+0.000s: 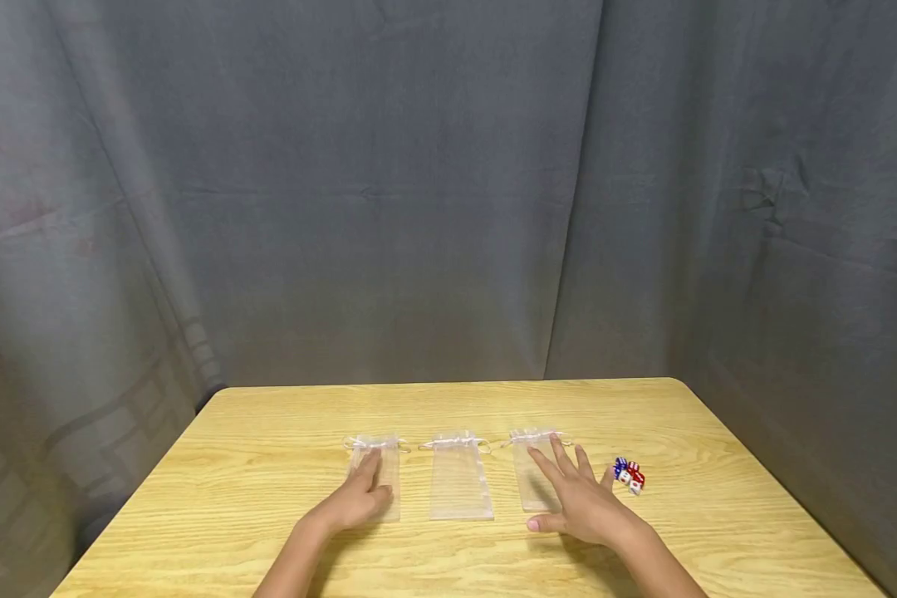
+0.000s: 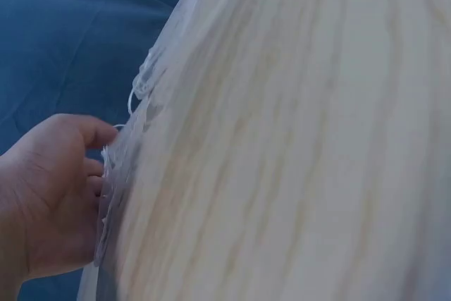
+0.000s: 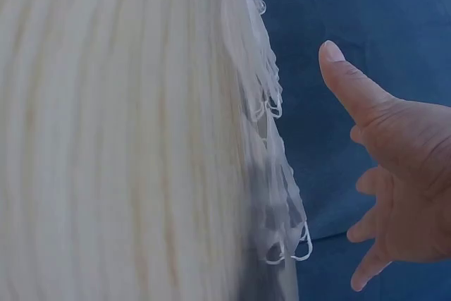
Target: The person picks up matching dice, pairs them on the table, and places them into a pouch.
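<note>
Three sheer white drawstring pouches lie flat in a row: a left pouch (image 1: 389,498), a middle pouch (image 1: 459,482) and a right pouch (image 1: 532,486). My left hand (image 1: 353,498) is over the left pouch, its fingers reaching toward the drawstring top. In the left wrist view, that hand (image 2: 53,195) has its fingertips right at the sheer fabric (image 2: 127,174). Spread wide, my right hand (image 1: 586,502) overlaps the right pouch in the head view and holds nothing. The right wrist view shows this hand (image 3: 402,167) apart from the pouches' white cord loops (image 3: 303,244).
A small cluster of red, blue and white dice (image 1: 628,475) sits just right of my right hand. The wood-grain table (image 1: 269,465) has rounded far corners. Grey curtains (image 1: 389,208) hang behind it and at both sides.
</note>
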`<state>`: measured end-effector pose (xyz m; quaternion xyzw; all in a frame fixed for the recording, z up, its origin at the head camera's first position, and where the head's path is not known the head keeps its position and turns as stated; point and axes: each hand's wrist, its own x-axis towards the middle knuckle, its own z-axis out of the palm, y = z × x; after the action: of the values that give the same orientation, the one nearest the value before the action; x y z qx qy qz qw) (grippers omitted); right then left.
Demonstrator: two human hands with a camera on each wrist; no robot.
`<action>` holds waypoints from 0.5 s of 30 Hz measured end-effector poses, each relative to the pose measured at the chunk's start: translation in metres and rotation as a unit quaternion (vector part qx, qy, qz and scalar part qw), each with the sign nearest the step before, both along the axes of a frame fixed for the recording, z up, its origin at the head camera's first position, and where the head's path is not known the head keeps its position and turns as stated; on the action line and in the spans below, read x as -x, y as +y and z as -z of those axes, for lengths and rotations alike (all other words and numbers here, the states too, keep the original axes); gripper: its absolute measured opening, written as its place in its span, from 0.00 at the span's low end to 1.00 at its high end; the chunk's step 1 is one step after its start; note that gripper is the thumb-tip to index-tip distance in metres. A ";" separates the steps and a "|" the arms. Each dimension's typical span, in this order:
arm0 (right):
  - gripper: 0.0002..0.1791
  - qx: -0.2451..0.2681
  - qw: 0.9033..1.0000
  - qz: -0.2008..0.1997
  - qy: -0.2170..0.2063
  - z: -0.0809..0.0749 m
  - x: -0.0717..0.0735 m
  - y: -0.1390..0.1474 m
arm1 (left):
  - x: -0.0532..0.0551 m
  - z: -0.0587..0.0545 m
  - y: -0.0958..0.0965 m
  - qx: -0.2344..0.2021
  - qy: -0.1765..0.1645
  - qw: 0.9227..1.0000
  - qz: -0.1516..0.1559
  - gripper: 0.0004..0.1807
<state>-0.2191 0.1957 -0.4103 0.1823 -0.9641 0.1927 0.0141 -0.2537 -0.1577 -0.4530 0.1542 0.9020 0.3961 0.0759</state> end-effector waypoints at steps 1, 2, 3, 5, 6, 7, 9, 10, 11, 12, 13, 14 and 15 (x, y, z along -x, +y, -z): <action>0.55 0.001 1.000 -0.001 -0.002 0.000 0.000 0.000 | 0.000 0.001 0.000 0.003 0.002 1.000 0.002 0.36; 0.55 0.002 1.000 -0.001 -0.004 0.000 0.000 0.000 | 0.000 0.001 0.001 0.007 0.004 1.000 0.006 0.36; 0.55 0.002 1.000 -0.001 -0.006 0.000 0.000 0.000 | 0.000 0.002 0.001 0.011 0.007 1.000 0.009 0.36; 0.55 0.003 1.000 0.001 -0.010 0.000 -0.001 0.000 | -0.001 0.003 0.001 0.024 0.015 0.999 0.016 0.36; 0.55 0.003 1.000 0.002 -0.012 0.000 -0.001 0.000 | -0.001 0.002 0.001 0.028 0.016 0.999 0.017 0.36; 0.54 0.005 1.000 0.003 -0.011 0.000 -0.001 0.000 | -0.001 0.002 0.002 0.033 0.018 0.999 0.019 0.36; 0.54 0.004 1.000 0.006 -0.001 -0.001 -0.001 0.001 | -0.001 0.002 0.002 0.041 0.019 0.999 0.018 0.36; 0.53 0.004 1.000 0.008 0.007 -0.001 0.000 0.001 | -0.001 0.001 0.002 0.045 0.019 0.999 0.018 0.36; 0.52 0.003 1.000 0.011 0.020 -0.001 0.000 0.002 | -0.001 0.001 0.002 0.046 0.018 0.999 0.018 0.36; 0.50 0.002 0.999 0.015 0.038 -0.001 0.001 0.003 | -0.002 0.001 0.002 0.047 0.019 0.999 0.018 0.36; 0.48 0.001 0.998 0.019 0.060 -0.001 0.003 0.003 | -0.002 0.001 0.002 0.049 0.018 0.998 0.018 0.36; 0.46 0.003 0.996 0.024 0.083 -0.001 0.004 0.005 | -0.001 0.002 0.002 0.052 0.019 0.998 0.017 0.36; 0.44 0.009 0.994 0.030 0.103 -0.001 0.006 0.006 | -0.001 0.002 0.002 0.053 0.019 0.998 0.017 0.36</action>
<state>-0.2251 0.2022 -0.4088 0.1721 -0.9607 0.1810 0.1211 -0.2525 -0.1553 -0.4550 0.1728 0.9203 0.3431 0.0740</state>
